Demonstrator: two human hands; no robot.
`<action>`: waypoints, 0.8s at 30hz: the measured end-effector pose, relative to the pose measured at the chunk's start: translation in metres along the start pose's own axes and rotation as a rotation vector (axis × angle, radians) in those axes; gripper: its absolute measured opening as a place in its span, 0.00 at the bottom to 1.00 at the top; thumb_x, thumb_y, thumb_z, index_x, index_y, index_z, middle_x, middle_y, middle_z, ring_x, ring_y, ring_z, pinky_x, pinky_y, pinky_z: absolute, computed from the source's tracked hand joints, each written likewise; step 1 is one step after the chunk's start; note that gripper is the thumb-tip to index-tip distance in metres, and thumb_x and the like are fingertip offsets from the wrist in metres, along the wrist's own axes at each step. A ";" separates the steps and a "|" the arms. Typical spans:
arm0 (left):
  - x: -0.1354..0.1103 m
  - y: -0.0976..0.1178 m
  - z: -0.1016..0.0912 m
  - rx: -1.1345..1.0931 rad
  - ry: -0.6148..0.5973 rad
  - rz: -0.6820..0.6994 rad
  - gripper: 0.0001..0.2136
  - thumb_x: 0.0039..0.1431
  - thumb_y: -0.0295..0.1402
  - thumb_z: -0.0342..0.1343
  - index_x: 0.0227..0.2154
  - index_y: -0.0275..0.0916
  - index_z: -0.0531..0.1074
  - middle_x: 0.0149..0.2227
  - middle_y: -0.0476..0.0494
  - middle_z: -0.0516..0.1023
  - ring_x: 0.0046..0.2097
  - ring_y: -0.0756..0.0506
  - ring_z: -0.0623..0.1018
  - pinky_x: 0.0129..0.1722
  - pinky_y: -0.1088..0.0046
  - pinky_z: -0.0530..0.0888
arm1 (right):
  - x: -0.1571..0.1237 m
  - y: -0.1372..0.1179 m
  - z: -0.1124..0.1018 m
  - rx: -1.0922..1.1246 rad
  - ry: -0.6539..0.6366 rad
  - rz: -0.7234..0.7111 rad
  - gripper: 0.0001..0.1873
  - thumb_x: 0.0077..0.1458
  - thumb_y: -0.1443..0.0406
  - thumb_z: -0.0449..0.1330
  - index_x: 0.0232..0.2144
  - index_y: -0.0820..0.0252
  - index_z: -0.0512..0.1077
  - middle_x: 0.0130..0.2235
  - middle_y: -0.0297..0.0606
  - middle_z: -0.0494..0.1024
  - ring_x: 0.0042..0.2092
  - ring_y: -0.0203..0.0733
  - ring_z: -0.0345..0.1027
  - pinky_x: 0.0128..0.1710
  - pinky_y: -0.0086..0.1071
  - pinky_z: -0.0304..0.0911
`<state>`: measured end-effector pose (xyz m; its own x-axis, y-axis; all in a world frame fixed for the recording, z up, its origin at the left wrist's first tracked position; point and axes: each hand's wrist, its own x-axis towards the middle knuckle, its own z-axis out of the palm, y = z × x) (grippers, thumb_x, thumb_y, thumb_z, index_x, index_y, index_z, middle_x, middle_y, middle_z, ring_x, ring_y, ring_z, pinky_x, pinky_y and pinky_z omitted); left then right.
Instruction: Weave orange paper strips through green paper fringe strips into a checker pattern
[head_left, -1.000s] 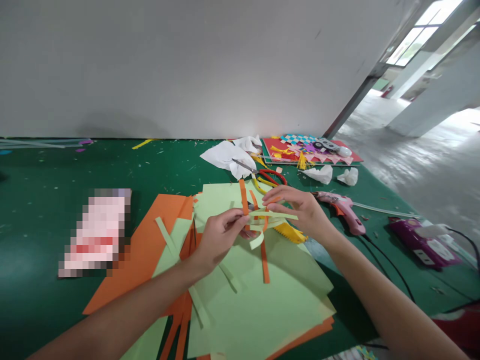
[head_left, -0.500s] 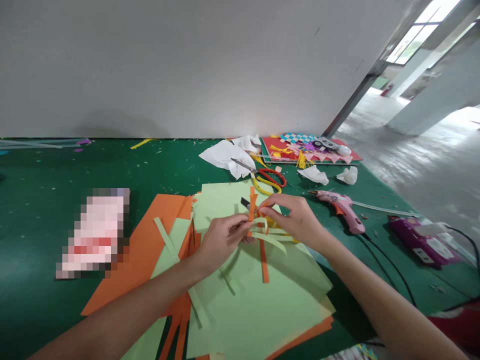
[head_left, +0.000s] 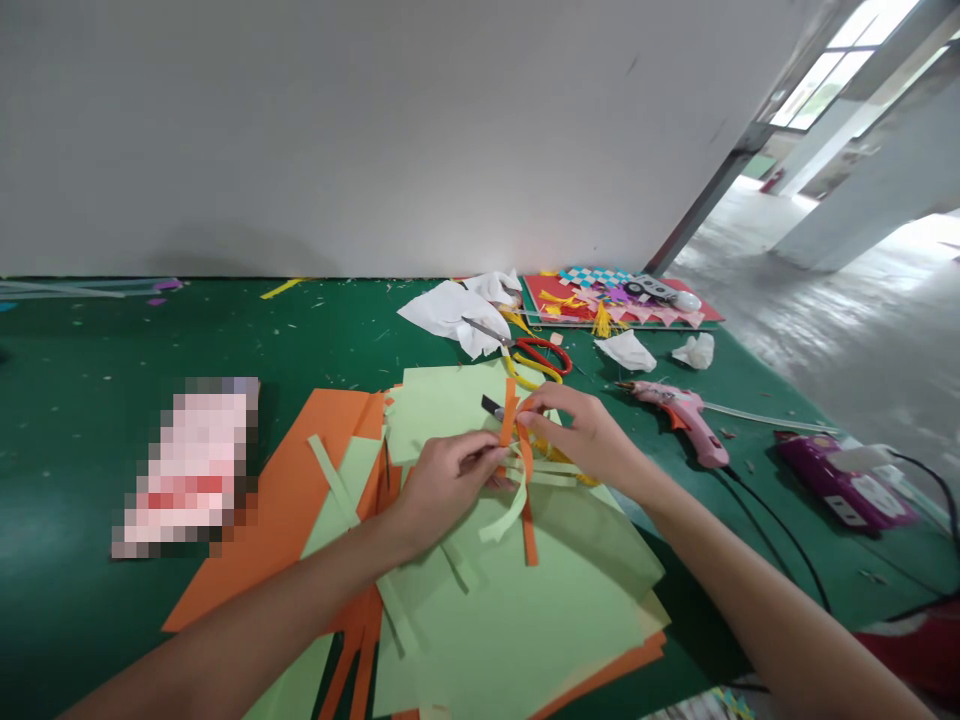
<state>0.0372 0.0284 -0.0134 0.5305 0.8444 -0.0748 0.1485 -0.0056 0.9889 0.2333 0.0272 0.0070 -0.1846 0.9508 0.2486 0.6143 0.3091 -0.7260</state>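
Observation:
My left hand (head_left: pixel 459 480) pinches a bundle of woven paper strips above a stack of pale green sheets (head_left: pixel 517 620). One orange paper strip (head_left: pixel 510 410) stands up from its fingertips. Between finger and thumb, my right hand (head_left: pixel 574 430) grips the end of another orange strip (head_left: pixel 526 460), which bends downward. A pale green strip (head_left: pixel 510 518) curls below the hands, and further green strips (head_left: pixel 551 475) stick out to the right. The crossing point of the strips is partly hidden by my left fingers. A dark-bladed utility knife (head_left: pixel 491 405) lies just behind the strips.
Scissors (head_left: pixel 544 352) with red and yellow handles lie behind the sheets, beside white tissue (head_left: pixel 450 310). To the right are a pink glue gun (head_left: pixel 690 425) with its cord and a purple box (head_left: pixel 840 480). Orange sheets (head_left: pixel 300 470) and a blurred-out pink object (head_left: pixel 195 450) lie left.
The green strip that pointed right now curls down and to the left. My right hand has shifted slightly left, and the orange strip it holds now bends down in a longer curve.

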 end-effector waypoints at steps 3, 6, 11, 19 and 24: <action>0.000 -0.004 -0.001 -0.022 -0.011 0.008 0.11 0.61 0.39 0.54 0.27 0.38 0.71 0.28 0.51 0.73 0.33 0.47 0.81 0.30 0.78 0.73 | 0.000 0.000 -0.002 0.107 -0.073 0.076 0.12 0.58 0.60 0.57 0.27 0.60 0.73 0.30 0.35 0.76 0.33 0.38 0.68 0.32 0.30 0.61; 0.002 -0.010 0.000 -0.066 -0.021 0.019 0.11 0.61 0.40 0.54 0.28 0.39 0.71 0.31 0.50 0.73 0.34 0.46 0.82 0.33 0.77 0.75 | 0.000 0.000 -0.003 0.267 -0.128 0.122 0.10 0.56 0.60 0.59 0.30 0.60 0.75 0.32 0.35 0.78 0.34 0.38 0.69 0.34 0.30 0.62; 0.003 -0.010 0.000 -0.085 -0.035 0.029 0.10 0.61 0.40 0.54 0.30 0.39 0.71 0.31 0.51 0.74 0.32 0.46 0.82 0.34 0.76 0.76 | 0.001 0.002 -0.004 0.415 -0.110 0.155 0.08 0.51 0.60 0.64 0.30 0.60 0.76 0.34 0.37 0.79 0.37 0.40 0.71 0.38 0.33 0.64; 0.002 -0.004 -0.002 0.079 0.052 0.070 0.12 0.65 0.41 0.49 0.37 0.40 0.74 0.32 0.51 0.77 0.31 0.50 0.79 0.33 0.79 0.73 | -0.001 -0.001 0.004 0.416 0.096 0.162 0.15 0.48 0.63 0.67 0.40 0.58 0.74 0.31 0.33 0.78 0.34 0.38 0.72 0.35 0.31 0.64; 0.003 -0.003 -0.002 0.108 0.060 0.052 0.13 0.64 0.41 0.50 0.43 0.40 0.74 0.37 0.49 0.80 0.32 0.48 0.80 0.34 0.77 0.74 | -0.004 -0.011 0.007 0.322 0.168 0.218 0.22 0.50 0.64 0.65 0.50 0.57 0.72 0.29 0.32 0.78 0.33 0.39 0.72 0.35 0.31 0.64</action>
<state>0.0368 0.0317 -0.0161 0.4895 0.8719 -0.0129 0.2126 -0.1050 0.9715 0.2223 0.0204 0.0095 0.0671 0.9866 0.1486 0.3495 0.1163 -0.9297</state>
